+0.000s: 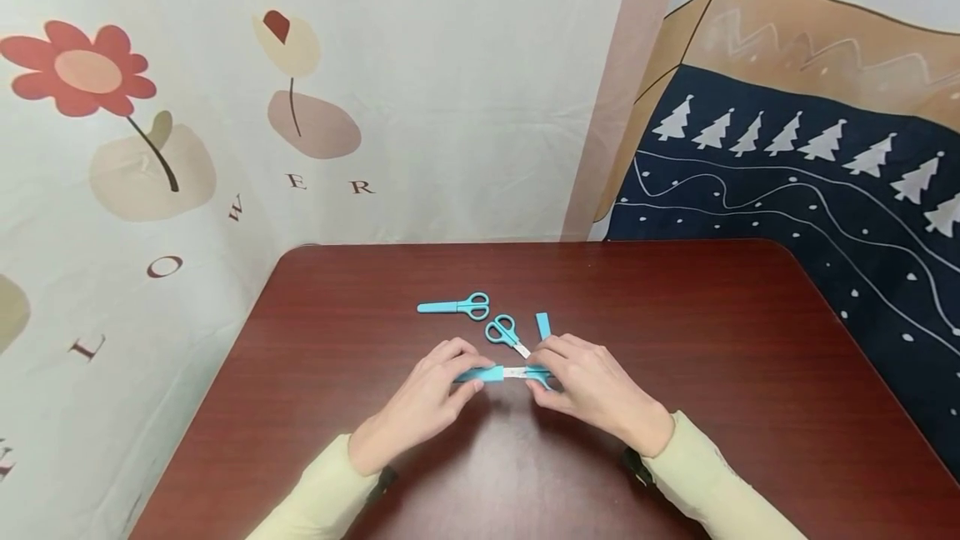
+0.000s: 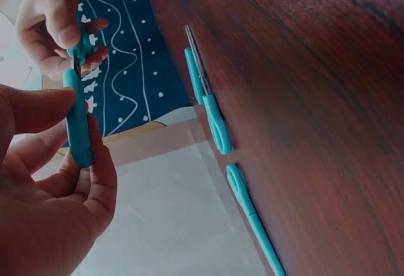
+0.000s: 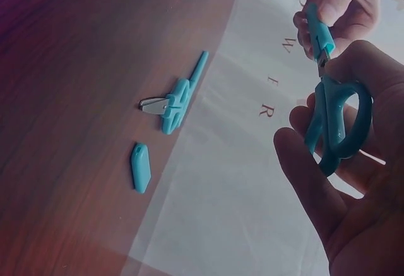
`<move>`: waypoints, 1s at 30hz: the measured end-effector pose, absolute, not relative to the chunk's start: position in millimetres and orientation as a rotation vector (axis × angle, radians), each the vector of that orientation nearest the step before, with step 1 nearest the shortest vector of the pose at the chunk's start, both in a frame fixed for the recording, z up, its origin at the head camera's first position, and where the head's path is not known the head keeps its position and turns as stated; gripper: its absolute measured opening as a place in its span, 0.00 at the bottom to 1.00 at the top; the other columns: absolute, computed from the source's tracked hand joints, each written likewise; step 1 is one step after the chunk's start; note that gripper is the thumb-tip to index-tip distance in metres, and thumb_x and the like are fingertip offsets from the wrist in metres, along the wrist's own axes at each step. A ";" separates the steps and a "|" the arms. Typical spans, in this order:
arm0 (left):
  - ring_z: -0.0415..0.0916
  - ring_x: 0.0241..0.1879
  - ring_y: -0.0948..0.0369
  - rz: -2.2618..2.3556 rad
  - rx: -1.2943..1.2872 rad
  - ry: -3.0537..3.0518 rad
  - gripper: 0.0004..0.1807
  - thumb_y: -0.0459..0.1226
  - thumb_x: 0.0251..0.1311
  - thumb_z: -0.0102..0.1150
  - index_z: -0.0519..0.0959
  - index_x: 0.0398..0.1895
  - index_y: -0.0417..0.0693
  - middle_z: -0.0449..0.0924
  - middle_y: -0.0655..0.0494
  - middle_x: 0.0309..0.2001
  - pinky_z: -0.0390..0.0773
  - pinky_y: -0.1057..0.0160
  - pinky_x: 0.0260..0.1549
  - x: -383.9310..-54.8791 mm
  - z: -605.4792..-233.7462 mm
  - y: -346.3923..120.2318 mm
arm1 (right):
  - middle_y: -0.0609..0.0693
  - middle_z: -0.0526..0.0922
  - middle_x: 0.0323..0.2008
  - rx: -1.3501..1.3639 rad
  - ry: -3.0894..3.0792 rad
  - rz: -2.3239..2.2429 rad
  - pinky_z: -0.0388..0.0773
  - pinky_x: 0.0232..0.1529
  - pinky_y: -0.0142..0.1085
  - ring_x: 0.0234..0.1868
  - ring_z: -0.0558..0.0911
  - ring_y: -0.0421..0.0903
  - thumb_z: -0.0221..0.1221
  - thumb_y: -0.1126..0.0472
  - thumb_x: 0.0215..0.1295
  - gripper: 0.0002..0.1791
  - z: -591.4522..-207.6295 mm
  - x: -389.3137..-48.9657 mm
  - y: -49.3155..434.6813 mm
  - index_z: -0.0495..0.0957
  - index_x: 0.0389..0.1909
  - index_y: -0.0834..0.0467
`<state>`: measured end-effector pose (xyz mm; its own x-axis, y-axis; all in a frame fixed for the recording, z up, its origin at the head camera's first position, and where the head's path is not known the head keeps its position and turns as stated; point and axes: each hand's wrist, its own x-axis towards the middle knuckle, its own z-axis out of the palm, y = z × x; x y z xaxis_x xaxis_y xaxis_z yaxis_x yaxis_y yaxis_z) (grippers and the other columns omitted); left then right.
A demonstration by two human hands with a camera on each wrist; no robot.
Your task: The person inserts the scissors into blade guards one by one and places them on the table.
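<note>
My left hand (image 1: 429,386) pinches a light-blue blade cover (image 2: 78,121) between thumb and fingers. My right hand (image 1: 596,380) holds a pair of scissors (image 3: 344,121) by its blue handles. The blades point left, and their tips are inside the cover's mouth; a short stretch of bare metal shows between cover and handles. Just beyond the hands, a second pair of scissors (image 1: 504,332) lies on the table with its blades bare. Near it, behind my right hand, is a loose blue cover (image 1: 543,325). Farther back lies a third pair of scissors (image 1: 474,307) with its blades covered.
The dark red-brown wooden table (image 1: 337,440) has rounded far corners. A pale cloth (image 1: 465,90) printed with flowers and letters hangs behind it. At the right hangs a dark blue cloth (image 1: 750,182) with white trees.
</note>
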<state>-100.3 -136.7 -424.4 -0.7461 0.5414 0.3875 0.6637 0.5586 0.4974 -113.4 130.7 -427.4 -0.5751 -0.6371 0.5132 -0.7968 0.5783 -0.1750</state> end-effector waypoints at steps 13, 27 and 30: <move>0.74 0.43 0.62 -1.023 -1.063 -2.541 0.14 0.28 0.62 0.70 0.86 0.50 0.46 0.79 0.59 0.45 0.77 0.63 0.41 -101.5 -429.3 -137.3 | 0.45 0.82 0.40 1.173 -2.424 0.659 0.81 0.33 0.29 0.30 0.80 0.36 0.78 0.58 0.55 0.17 -426.2 -113.5 129.8 0.85 0.42 0.57; 0.75 0.41 0.62 -1.094 -1.052 -2.429 0.17 0.29 0.59 0.73 0.87 0.52 0.44 0.79 0.57 0.46 0.77 0.68 0.37 -104.9 -435.3 -135.9 | 0.47 0.80 0.43 1.134 -2.439 0.709 0.81 0.33 0.30 0.32 0.82 0.40 0.77 0.60 0.57 0.13 -424.8 -112.8 129.9 0.85 0.40 0.56; 0.76 0.39 0.63 -1.103 -1.064 -2.398 0.19 0.29 0.57 0.75 0.87 0.52 0.43 0.80 0.57 0.46 0.77 0.71 0.36 -107.0 -436.4 -136.6 | 0.46 0.80 0.43 1.136 -2.437 0.695 0.81 0.34 0.30 0.32 0.81 0.39 0.77 0.60 0.58 0.13 -424.4 -113.2 130.3 0.85 0.40 0.56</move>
<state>-107.0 -136.6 -436.4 -0.6832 0.5038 0.5286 0.7292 0.4325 0.5303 -113.2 130.3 -424.4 -0.6107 -0.6054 0.5104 -0.7836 0.5550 -0.2793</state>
